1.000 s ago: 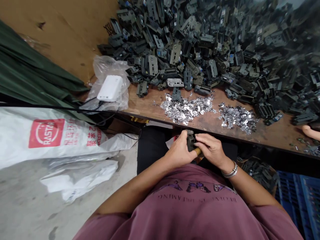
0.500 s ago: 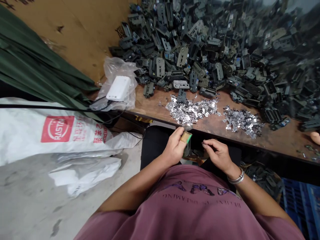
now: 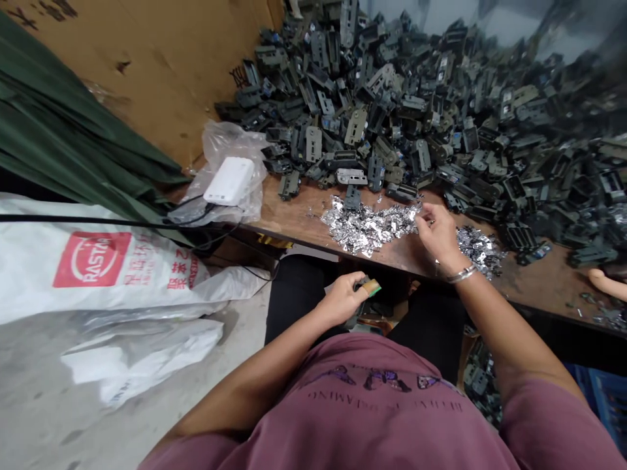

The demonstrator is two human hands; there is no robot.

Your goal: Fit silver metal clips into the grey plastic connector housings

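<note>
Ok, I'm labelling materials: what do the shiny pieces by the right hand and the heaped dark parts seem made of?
Shiny pieces: probably thin, bare, bright metal; they glint like mirrors. Dark parts: matte, perhaps moulded plastic, going by their dull, slotted bodies, though painted metal is possible.

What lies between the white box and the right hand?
In the head view, clear plastic, then brown tabletop, then shiny metal pieces lie between the white box and the right hand.
</note>
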